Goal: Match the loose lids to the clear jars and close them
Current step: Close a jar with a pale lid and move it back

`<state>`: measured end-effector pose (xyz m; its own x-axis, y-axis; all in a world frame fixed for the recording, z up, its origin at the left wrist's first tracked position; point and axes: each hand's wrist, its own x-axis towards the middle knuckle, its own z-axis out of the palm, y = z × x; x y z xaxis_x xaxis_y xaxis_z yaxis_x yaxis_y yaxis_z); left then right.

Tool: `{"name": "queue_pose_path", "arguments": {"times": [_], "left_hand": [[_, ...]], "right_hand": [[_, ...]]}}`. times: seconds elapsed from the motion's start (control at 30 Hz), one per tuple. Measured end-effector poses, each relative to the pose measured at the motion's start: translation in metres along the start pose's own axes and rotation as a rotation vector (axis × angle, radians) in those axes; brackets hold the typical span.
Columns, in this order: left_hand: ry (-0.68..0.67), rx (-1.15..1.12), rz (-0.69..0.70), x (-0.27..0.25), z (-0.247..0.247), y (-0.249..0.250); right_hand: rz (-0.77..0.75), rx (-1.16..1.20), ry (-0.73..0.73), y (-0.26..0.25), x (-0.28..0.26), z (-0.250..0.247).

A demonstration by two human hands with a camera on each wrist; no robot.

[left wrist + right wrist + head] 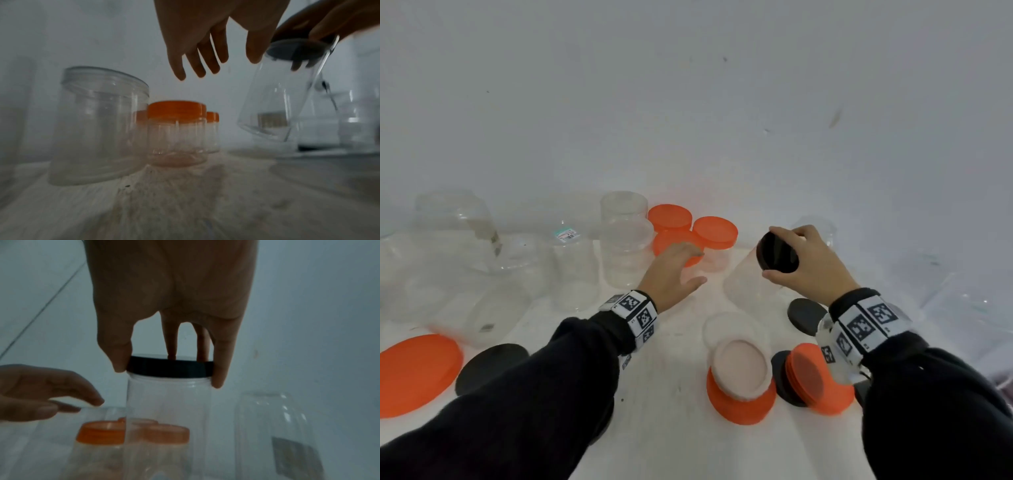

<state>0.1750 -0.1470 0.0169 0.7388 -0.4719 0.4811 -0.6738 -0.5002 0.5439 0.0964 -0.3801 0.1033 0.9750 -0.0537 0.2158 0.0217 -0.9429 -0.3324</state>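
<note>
Head view hides what the right wrist shows: right hand (170, 308) grip curled round the black lid (169, 368) on the clear jar (168, 410).

White counter (671, 394), speckled. At back: three orange-lidded jars (714, 240) beside open clear jars (625, 253). Near edge: large orange lid (414, 373), black lids (489, 366), white lid (741, 370) resting on an orange lid (739, 407).

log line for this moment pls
right hand: grips black lid on tilted clear jar | left hand: open, holds nothing, near three orange-lidded jars | loose lids on table
</note>
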Motion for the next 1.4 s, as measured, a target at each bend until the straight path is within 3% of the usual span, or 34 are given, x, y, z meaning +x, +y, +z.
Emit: {"name": "queue_pose_path", "arguments": {"times": [0.17, 0.43, 0.77, 1.4], "left_hand": [[-0.048, 0.268, 0.055, 0.023, 0.024, -0.025], [-0.082, 0.514, -0.057, 0.036, 0.042, -0.046], [0.036, 0.448, -0.029, 0.038, 0.043, -0.052], [0.046, 0.536, 0.128, 0.037, 0.038, -0.065]], "right_hand": [[0.029, -0.006, -0.020, 0.014, 0.005, 0.017], [-0.065, -0.178, -0.012, 0.018, 0.033, 0.031], [-0.096, -0.290, 0.011, 0.021, 0.075, 0.054], [-0.048, -0.339, 0.074, 0.035, 0.128, 0.069]]}}
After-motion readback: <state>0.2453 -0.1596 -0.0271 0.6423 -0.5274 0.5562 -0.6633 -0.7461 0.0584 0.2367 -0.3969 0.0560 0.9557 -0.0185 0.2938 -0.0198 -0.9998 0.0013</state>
